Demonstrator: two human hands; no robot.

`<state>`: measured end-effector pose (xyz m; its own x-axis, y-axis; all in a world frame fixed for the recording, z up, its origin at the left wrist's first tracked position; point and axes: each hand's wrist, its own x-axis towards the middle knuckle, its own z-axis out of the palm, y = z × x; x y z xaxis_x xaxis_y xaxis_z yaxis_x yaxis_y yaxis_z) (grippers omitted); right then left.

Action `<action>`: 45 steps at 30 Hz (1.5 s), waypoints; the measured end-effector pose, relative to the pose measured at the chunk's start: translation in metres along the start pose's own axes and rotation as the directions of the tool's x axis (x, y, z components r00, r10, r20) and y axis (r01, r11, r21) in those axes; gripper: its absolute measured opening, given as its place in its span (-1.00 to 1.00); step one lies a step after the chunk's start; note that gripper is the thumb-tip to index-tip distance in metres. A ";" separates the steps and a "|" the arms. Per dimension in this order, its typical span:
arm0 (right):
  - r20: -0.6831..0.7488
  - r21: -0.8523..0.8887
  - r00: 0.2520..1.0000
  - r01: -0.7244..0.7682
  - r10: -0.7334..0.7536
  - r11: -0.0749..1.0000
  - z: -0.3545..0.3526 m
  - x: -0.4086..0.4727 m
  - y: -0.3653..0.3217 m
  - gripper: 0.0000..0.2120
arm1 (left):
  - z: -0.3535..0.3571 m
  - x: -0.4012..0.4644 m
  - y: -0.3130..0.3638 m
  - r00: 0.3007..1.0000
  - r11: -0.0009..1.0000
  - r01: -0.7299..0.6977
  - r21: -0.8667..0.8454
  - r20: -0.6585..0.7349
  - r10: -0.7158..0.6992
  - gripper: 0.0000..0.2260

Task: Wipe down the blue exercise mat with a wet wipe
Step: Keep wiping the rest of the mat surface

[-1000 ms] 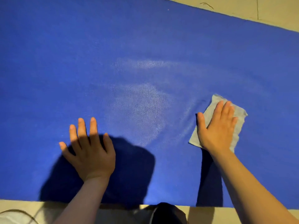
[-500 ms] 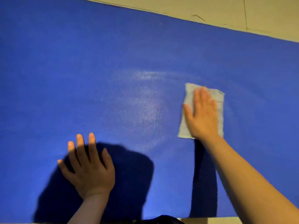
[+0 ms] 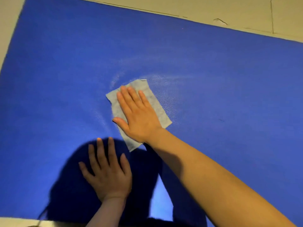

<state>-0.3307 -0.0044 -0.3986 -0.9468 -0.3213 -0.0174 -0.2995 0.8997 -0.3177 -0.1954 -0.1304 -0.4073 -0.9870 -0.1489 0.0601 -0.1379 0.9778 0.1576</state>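
The blue exercise mat (image 3: 221, 82) fills almost the whole view and lies flat on the floor. A pale grey wet wipe (image 3: 157, 105) lies spread on the middle of the mat. My right hand (image 3: 136, 113) presses flat on the wipe with straight fingers pointing up and left. My left hand (image 3: 106, 172) rests flat on the mat nearer to me, fingers spread, in the dark shadow just below the wipe. A faint shiny damp arc shows on the mat above and to the right of the wipe.
Beige tiled floor (image 3: 229, 9) borders the mat along the far edge and at the upper left corner (image 3: 9, 18). A thin strip of floor shows at the bottom left. A dark shadow covers the mat around my left hand.
My right hand has slid the wipe leftward across the mat, from the right side to the middle. My left hand stays flat on the mat; the view has shifted.
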 end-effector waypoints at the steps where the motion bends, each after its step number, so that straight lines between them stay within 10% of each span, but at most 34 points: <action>1: 0.022 0.002 0.998 0.057 -0.057 0.998 -0.001 0.003 0.002 -0.32 | 0.000 -0.001 0.000 1.000 1.000 -0.001 0.005 0.002 0.001 -0.51; 5: 0.021 -0.026 0.985 -0.173 0.173 0.985 -0.027 -0.009 0.073 -0.29 | -0.002 0.000 -0.001 1.000 1.000 0.000 -0.016 0.017 0.000 -0.50; 14: -0.111 -0.012 0.594 -0.803 0.797 0.596 -0.064 -0.052 0.137 -0.22 | -0.001 0.002 0.002 1.000 1.000 0.012 -0.015 0.001 -0.012 -0.51; 19: 0.036 0.002 0.961 -0.276 0.276 0.961 -0.019 0.021 0.026 -0.23 | -0.001 0.002 0.000 1.000 1.000 0.019 -0.010 0.014 -0.018 -0.50; 23: 0.100 -0.036 0.993 -0.060 0.064 0.998 -0.014 0.034 0.010 -0.36 | 0.000 0.002 -0.001 1.000 1.000 0.008 -0.005 -0.004 -0.008 -0.51; 26: 0.093 -0.041 0.979 -0.179 0.182 0.983 -0.034 0.007 0.070 -0.35 | 0.000 0.002 -0.002 1.000 1.000 0.010 -0.010 -0.001 -0.010 -0.50; 37: -0.117 0.023 0.468 -0.880 0.876 0.474 -0.068 -0.125 0.158 -0.22 | -0.005 0.002 0.002 0.999 0.998 0.047 -0.048 -0.007 -0.048 -0.51; 45: 0.055 -0.024 0.927 -0.370 0.371 0.929 -0.032 -0.072 0.055 -0.23 | -0.005 0.003 -0.001 1.000 1.000 0.004 -0.011 -0.027 -0.004 -0.54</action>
<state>-0.2830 0.0781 -0.3843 -0.9823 0.0196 -0.1865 0.0697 0.9615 -0.2657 -0.1981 -0.1322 -0.4027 -0.9839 -0.1570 0.0857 -0.1410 0.9755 0.1687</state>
